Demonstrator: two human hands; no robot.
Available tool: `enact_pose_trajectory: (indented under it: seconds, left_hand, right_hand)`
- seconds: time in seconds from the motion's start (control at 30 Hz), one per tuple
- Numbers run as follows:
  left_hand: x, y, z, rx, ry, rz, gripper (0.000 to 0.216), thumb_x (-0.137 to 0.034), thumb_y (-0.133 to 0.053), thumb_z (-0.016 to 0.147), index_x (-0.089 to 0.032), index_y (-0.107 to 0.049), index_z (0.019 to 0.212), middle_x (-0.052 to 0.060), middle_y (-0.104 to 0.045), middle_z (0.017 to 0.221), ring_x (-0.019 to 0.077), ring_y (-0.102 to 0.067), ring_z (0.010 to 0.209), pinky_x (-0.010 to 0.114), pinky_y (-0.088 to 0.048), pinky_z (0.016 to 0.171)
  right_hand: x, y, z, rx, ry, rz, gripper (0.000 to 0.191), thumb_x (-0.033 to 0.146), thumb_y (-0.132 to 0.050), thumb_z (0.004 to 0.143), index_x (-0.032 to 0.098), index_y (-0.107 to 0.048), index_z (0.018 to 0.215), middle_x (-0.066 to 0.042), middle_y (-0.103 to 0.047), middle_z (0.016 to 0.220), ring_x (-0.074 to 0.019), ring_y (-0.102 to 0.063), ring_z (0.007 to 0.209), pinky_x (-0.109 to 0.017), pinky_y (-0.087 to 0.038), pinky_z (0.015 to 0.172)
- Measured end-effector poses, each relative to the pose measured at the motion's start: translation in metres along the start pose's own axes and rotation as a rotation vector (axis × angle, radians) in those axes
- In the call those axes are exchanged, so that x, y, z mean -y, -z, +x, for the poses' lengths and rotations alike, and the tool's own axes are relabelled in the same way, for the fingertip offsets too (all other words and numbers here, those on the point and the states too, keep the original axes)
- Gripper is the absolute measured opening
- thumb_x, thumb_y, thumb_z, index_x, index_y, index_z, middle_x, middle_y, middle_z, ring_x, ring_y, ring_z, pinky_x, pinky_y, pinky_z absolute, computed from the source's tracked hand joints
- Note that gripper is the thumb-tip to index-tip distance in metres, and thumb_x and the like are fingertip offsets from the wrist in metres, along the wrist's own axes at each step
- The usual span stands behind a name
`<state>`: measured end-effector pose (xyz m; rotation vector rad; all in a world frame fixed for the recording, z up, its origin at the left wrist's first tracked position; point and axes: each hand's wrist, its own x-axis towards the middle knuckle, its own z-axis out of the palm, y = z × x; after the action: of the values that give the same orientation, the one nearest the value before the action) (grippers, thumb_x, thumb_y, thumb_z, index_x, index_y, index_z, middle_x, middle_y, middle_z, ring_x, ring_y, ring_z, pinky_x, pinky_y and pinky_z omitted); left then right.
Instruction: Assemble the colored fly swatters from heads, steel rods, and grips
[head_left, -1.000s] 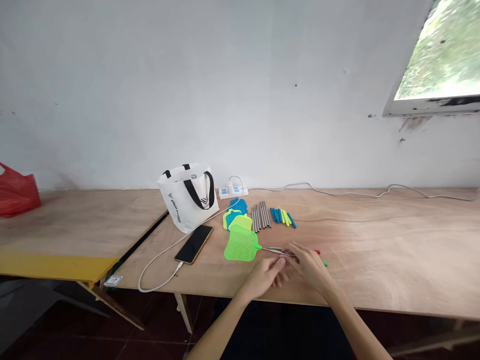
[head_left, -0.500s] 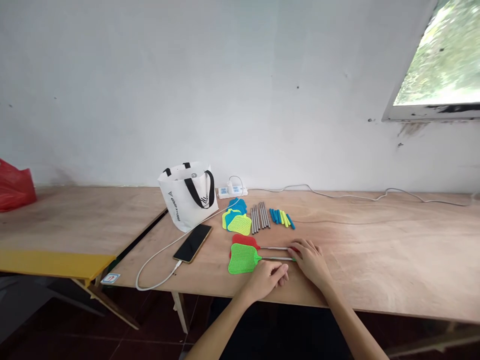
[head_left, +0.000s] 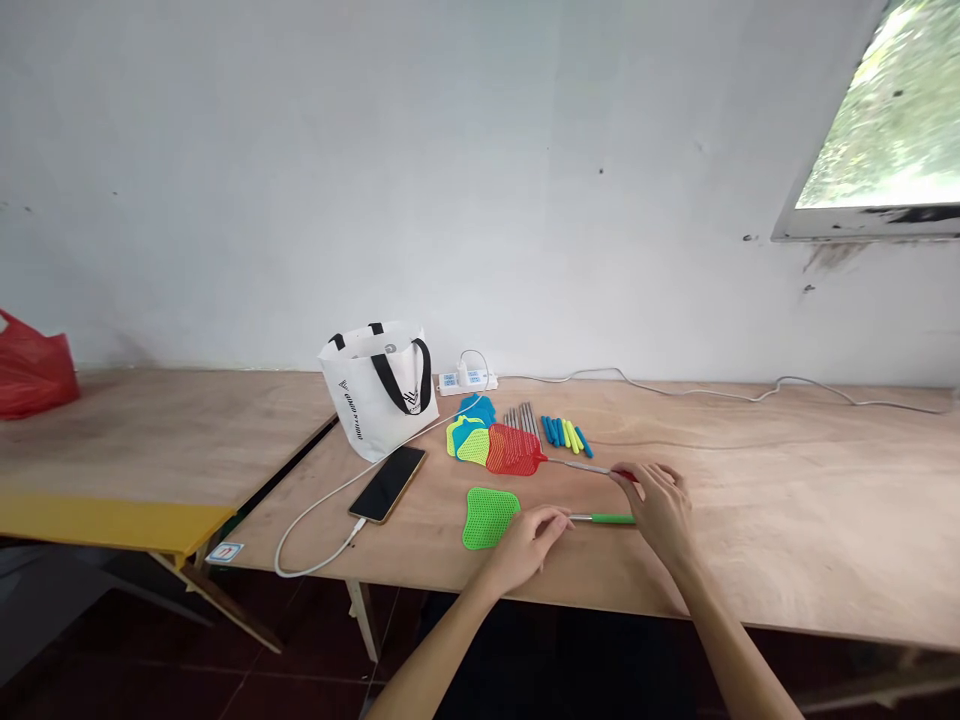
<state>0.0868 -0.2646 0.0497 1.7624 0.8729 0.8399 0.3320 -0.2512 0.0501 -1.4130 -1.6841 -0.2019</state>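
My right hand (head_left: 658,508) is closed round the red handle of a red fly swatter (head_left: 514,450), whose head is raised over the rods and lime swatter heads. Lower down, a green fly swatter (head_left: 489,518) lies flat, its handle pointing right. My left hand (head_left: 529,545) covers the middle of its metal shaft, thumb and forefinger closed on it. Behind them are loose blue and lime swatter heads (head_left: 471,447), several metal rods (head_left: 528,415) partly hidden by the red head, and several blue and lime handle grips (head_left: 566,436).
A black phone (head_left: 387,485) on a white charging cable (head_left: 300,520) lies left of the swatters. Behind it stands a white tote bag (head_left: 382,400), with a power strip (head_left: 469,382) against the wall. A red plastic bag (head_left: 34,370) sits on the left table.
My right hand has lifted the red fly swatter off the table and moved it up and right, away from the green one. My left hand has come onto the green swatter's shaft.
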Motion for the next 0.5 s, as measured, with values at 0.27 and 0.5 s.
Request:
enact_pose_trajectory:
  seconds: [0.27,0.5]
  left_hand:
    - [-0.006,0.003,0.008,-0.182,-0.096,-0.431,0.051,-0.056,-0.061,0.094,-0.023,-0.063,0.132,0.015,-0.064,0.134,0.0270,-0.065,0.113,0.028,-0.059,0.071]
    - [-0.026,0.008,0.001,-0.404,-0.135,-0.529,0.047,-0.059,-0.055,0.096,-0.016,-0.073,0.096,0.016,-0.074,0.115,0.0312,-0.067,0.114,0.042,-0.055,0.094]
  right_hand:
    - [0.040,0.004,0.000,0.140,-0.091,0.254,0.035,0.055,-0.049,0.100,0.028,-0.070,0.097,-0.004,-0.076,0.100,-0.0246,-0.067,0.094,-0.040,-0.048,0.088]
    - [0.094,0.001,-0.013,0.347,0.070,0.165,0.035,0.051,-0.040,0.104,0.031,-0.069,0.111,-0.003,-0.071,0.091,-0.0202,-0.066,0.082,-0.033,-0.046,0.075]
